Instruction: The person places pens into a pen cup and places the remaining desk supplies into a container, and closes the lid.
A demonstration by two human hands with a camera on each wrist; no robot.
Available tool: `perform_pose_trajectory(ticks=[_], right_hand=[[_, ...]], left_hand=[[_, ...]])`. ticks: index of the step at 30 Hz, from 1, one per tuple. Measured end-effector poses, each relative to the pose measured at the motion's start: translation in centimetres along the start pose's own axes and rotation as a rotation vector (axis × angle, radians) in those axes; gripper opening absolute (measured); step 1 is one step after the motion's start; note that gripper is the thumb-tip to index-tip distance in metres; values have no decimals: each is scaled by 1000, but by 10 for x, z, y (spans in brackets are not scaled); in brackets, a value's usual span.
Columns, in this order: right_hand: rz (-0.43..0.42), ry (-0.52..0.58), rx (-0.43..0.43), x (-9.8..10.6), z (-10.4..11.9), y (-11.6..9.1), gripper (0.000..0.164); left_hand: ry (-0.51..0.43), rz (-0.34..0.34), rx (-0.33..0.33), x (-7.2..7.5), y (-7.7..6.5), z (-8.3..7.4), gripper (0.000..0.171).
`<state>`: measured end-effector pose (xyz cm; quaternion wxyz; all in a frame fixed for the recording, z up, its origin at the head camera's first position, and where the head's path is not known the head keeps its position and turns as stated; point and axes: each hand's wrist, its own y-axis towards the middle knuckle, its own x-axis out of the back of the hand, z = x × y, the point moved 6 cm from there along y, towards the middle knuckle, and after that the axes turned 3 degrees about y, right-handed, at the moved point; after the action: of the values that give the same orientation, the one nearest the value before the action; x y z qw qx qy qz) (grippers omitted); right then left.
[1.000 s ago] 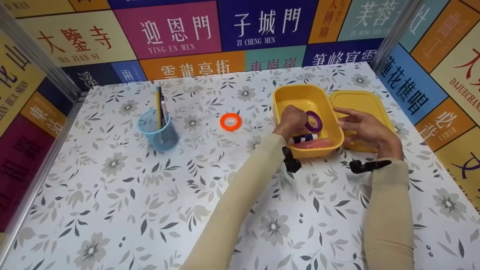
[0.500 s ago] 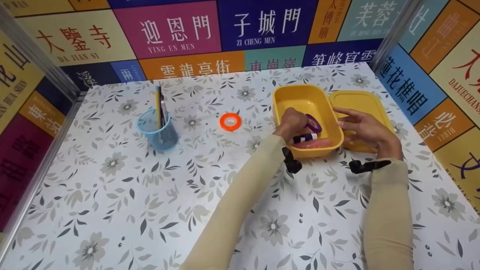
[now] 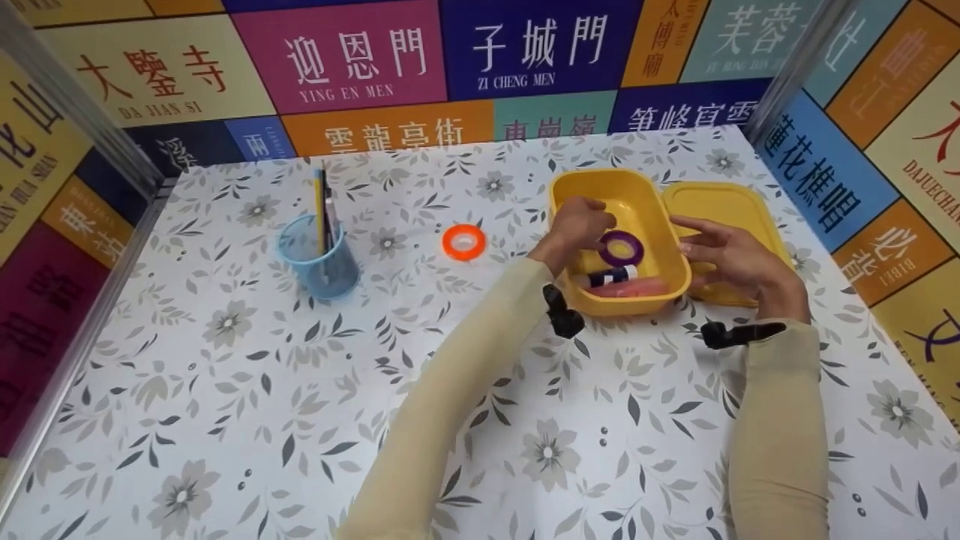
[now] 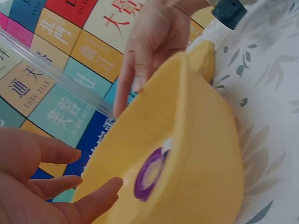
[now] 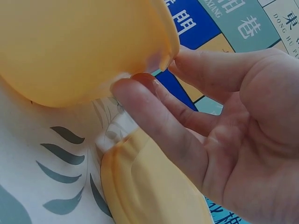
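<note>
In the head view, my left hand is over the left side of a yellow plastic box, its fingers apart and holding nothing. Just beyond its fingertips, a purple ring-shaped roll of tape lies inside the box. Beside the roll are a dark blue and white cylinder, like a glue stick, and a pink object. My right hand touches the box's outer wall near the rim with extended fingers. Under that hand, a yellow lid lies on the table.
An orange roll of tape lies on the flower-patterned table, left of the box. Farther left stands a light blue cup with several pens and pencils. Printed panels wall in the back and sides.
My left hand has let go of the purple roll of tape, which now lies flat in the box. That hand has drawn back up and left; my right hand stays at the box's side.
</note>
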<state>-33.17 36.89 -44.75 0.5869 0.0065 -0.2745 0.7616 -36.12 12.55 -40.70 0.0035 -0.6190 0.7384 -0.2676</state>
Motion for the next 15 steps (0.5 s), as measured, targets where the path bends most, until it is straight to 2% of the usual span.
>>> perform_pose_trajectory(ticks=[7, 10, 15], right_hand=[[4, -8, 10, 0, 4, -2, 60], [-7, -8, -2, 1, 4, -3, 60], [-6, -24, -2, -2, 3, -4, 63]], left_hand=[[-149, -33, -137, 30, -3, -5, 28], [-218, -16, -187, 44, -3, -2, 26], [-231, 12, -225, 67, -3, 10, 25]])
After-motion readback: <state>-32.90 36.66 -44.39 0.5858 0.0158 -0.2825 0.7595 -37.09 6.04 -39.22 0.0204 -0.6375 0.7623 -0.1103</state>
